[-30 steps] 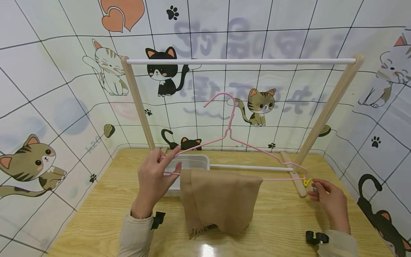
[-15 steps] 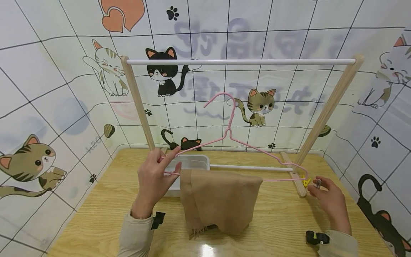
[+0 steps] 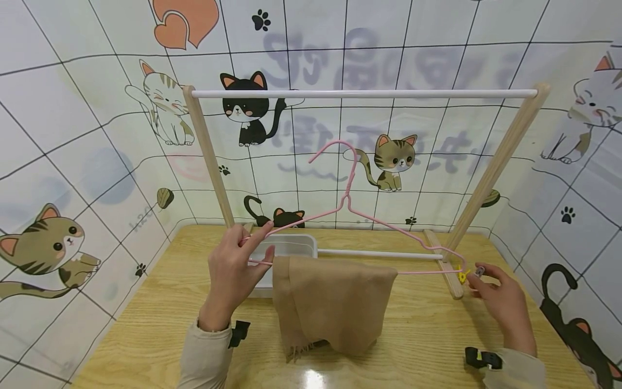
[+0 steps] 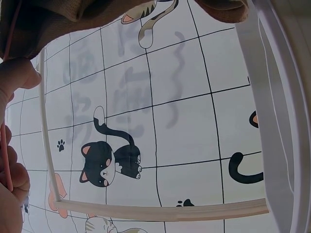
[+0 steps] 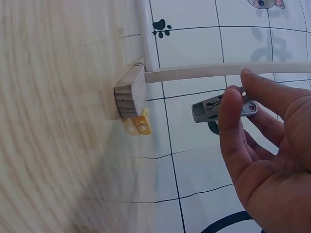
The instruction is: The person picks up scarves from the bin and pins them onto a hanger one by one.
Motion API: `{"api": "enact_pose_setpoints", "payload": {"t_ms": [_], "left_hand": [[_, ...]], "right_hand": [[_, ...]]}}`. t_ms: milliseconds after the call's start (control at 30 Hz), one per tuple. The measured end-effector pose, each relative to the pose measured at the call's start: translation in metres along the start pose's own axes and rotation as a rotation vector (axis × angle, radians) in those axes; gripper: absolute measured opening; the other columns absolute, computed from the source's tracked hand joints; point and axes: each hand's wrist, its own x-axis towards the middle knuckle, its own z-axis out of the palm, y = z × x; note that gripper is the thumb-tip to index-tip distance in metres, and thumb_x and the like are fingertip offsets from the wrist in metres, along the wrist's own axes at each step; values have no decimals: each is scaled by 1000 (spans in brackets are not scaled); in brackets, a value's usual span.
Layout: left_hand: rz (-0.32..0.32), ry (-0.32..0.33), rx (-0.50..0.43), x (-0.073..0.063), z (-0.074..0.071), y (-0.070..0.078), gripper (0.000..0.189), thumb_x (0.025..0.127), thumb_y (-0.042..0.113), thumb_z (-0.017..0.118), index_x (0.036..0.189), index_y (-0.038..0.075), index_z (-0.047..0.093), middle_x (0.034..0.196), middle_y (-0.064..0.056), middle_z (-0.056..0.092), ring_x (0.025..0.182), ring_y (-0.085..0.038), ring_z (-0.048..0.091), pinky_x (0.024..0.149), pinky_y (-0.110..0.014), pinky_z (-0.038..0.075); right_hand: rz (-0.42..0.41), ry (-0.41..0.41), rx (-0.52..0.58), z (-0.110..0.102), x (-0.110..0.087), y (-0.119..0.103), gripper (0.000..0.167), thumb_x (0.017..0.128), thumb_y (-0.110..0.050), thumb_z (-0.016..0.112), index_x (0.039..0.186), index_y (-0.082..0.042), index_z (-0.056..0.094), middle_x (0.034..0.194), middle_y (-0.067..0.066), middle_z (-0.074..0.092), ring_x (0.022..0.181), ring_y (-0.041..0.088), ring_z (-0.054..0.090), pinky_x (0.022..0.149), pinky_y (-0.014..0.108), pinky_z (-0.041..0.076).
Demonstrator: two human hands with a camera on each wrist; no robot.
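Note:
A pink wire hanger [image 3: 350, 202] is held up by my left hand [image 3: 238, 270], whose fingers and thumb grip its left corner. Over the hanger's lower bar drapes a folded brown cloth [image 3: 335, 302] with a fringed lower edge. In the left wrist view, the cloth [image 4: 97, 17] shows at the top and my left hand [image 4: 14, 145] at the left edge. My right hand [image 3: 502, 297] pinches a grey clothespin [image 5: 209, 109] between thumb and fingers, just right of the hanger's right corner. The right wrist view shows that hand [image 5: 267, 141] close up.
Behind the hanger stands a rack with a white top rail [image 3: 364, 93] and wooden legs [image 3: 500, 156]. A white plastic bin [image 3: 296, 246] sits behind the cloth at left. By the rack's right foot [image 3: 452, 281] lies a yellow clothespin [image 3: 462, 275] on the wooden table [image 3: 160, 324].
My right hand has turned the grey clothespin among its fingers, bringing it more into view, and has risen slightly. The left hand, hanger and cloth hold the same position.

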Motion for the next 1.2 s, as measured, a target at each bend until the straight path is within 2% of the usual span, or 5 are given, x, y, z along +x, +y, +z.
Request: {"api": "enact_pose_setpoints", "payload": {"t_ms": [167,300,467,800,1200], "left_hand": [[0,4,-2,0,0,0,40,91,24,63,130,23,72,77,-6,42,65,-17,34,48,-26,21],[4,9,-3,0,0,1,39,93,25,60,129,22,73,77,-6,42,65,-18,34,48,-26,21],[6,10,1,0,0,0,38,94,27,58,129,22,73,77,-6,42,65,-18,34,48,-26,21],[4,7,-3,0,0,0,38,92,25,61,128,21,73,77,-6,42,65,-18,34,48,-26,21],[7,12,-7,0,1,-1,38,91,24,62,127,21,74,77,-6,42,66,-18,35,48,-26,21]], "right_hand": [[-14,18,-73,-2,1,-3,69,103,-47,56,152,-1,43,144,29,49,73,1,65,61,20,48],[-3,21,-119,-4,1,-7,73,101,-53,55,152,-1,44,146,28,49,93,23,69,62,26,48],[-13,17,-123,-6,-2,-14,78,100,-58,54,152,-1,44,143,31,51,123,49,53,68,33,46],[-102,55,-126,-10,-14,-31,72,101,-51,56,151,0,46,141,32,53,126,54,52,81,61,53],[-125,69,-137,-20,-21,-48,71,100,-51,59,151,-2,47,137,33,56,121,55,56,68,48,56]]}}
